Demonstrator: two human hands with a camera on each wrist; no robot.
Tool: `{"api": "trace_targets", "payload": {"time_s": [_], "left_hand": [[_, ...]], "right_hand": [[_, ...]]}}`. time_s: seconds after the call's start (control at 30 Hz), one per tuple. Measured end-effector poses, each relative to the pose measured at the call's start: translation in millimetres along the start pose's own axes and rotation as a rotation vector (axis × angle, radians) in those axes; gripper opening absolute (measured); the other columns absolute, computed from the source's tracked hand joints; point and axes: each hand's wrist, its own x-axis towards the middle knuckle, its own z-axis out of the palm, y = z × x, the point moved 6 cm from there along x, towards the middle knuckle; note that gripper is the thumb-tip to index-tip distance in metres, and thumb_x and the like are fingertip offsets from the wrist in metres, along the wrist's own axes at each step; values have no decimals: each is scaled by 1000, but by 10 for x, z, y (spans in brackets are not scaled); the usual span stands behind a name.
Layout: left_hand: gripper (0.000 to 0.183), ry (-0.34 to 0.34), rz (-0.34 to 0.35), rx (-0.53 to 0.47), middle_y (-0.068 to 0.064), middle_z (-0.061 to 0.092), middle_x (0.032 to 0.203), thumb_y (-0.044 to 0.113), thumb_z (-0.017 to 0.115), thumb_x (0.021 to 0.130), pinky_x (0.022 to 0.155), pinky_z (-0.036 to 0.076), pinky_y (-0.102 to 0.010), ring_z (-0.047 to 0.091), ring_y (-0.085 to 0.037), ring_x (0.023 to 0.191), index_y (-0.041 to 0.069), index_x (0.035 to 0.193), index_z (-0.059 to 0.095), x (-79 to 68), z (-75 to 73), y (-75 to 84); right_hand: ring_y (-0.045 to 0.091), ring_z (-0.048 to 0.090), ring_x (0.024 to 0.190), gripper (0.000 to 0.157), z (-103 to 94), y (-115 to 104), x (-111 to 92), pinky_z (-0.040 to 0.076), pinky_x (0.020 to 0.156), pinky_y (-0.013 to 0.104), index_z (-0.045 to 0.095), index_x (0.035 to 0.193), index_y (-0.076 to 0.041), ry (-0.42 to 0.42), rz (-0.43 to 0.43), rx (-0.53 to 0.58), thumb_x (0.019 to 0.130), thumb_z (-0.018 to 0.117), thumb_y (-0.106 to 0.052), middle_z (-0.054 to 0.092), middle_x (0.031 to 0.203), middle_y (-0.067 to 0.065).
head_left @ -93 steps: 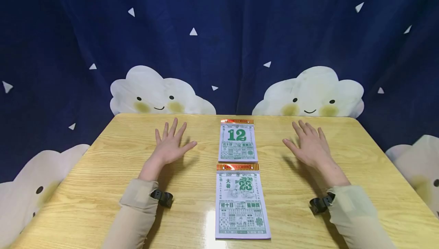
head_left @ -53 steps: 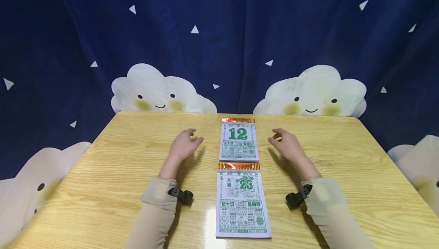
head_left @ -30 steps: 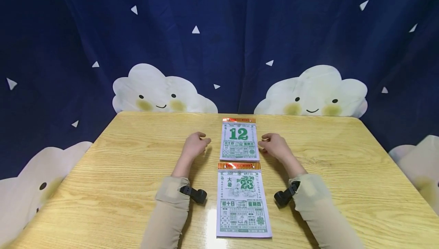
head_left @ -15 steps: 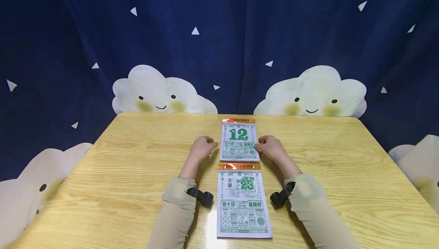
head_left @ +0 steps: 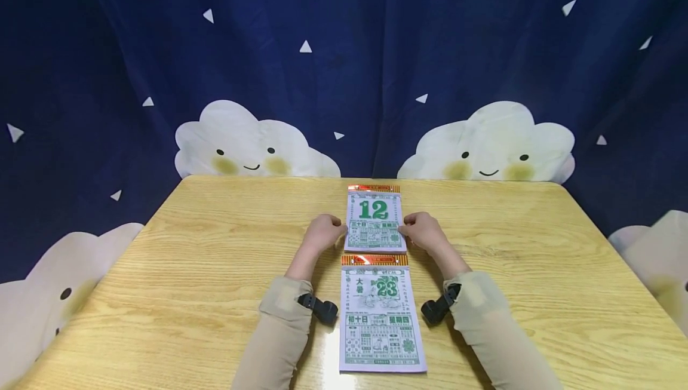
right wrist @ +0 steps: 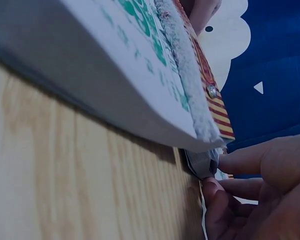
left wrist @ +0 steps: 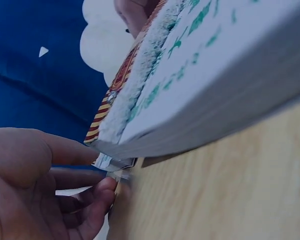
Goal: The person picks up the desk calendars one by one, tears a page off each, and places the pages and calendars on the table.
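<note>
Two tear-off calendars with green print lie in line on the wooden table, pages up. The far calendar (head_left: 372, 211) shows a large 12 under a red and gold header. My left hand (head_left: 324, 232) grips its left edge, thumb above and curled fingers low at the side, as the left wrist view shows. Across from it, my right hand (head_left: 424, 232) pinches the right edge between thumb and fingers. The near calendar (head_left: 380, 294), larger and marked 23, lies between my forearms, untouched. In both wrist views its thick page block covers most of the far calendar.
The wooden table (head_left: 204, 270) ends at a far edge just behind the far calendar. Beyond it hangs a dark blue curtain (head_left: 344, 79) with smiling clouds and white triangles. Each wrist wears a black camera, the left camera (head_left: 324, 310) beside the near calendar.
Both hands have come inward from spread-open positions on either side to the far calendar's edges, their fingers curling. The right reached its edge first, then the left. Both calendars lie where they were.
</note>
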Motion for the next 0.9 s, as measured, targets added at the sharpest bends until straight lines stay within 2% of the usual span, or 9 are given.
{"api": "trace_targets", "payload": {"time_s": [0.13,0.27,0.43,0.57,0.6,0.8,0.9], "left_hand": [[33,-4,7,25,-11,60,101,20,57,78,65,45,-28,53,-19,78,1,104,60,-8,23,34],[29,8,10,22,-9,61,90,17,57,76,55,40,-23,50,-17,69,1,100,62,-24,35,62],[29,8,15,1,-9,61,83,12,56,74,52,38,-22,49,-17,66,-1,99,62,-12,50,65],[30,17,3,-38,-10,58,83,8,55,73,53,39,-22,48,-17,67,-2,102,59,16,55,31],[31,23,-5,-61,-10,58,83,7,56,73,53,39,-21,48,-17,67,-3,102,59,22,57,20],[28,55,-96,-353,-10,56,85,0,59,73,54,42,-21,49,-16,70,-2,100,58,50,86,-93],[29,64,-108,-433,-11,57,88,-2,59,71,57,45,-24,50,-16,72,-2,100,59,55,94,-114]], "right_hand": [[18,50,68,36,14,-7,-5,39,52,22,52,111,4,-4,5,10,81,53,-15,56,95,14],[21,50,79,37,23,-23,-8,40,60,24,51,112,5,-1,12,16,81,53,-14,55,101,16],[23,48,85,36,28,-29,-3,40,68,28,50,113,4,22,22,35,80,53,-12,53,104,17],[23,47,85,38,41,-14,10,40,66,27,48,115,2,41,18,65,80,53,-10,52,103,16],[22,47,84,38,46,-9,11,40,64,26,48,116,1,42,24,84,80,53,-10,53,102,15],[22,49,76,38,59,-6,-7,40,52,22,48,117,-2,36,44,185,80,53,-9,51,103,15],[23,48,81,39,49,-16,-19,41,56,23,48,118,-2,45,40,237,80,52,-7,48,110,16]]}}
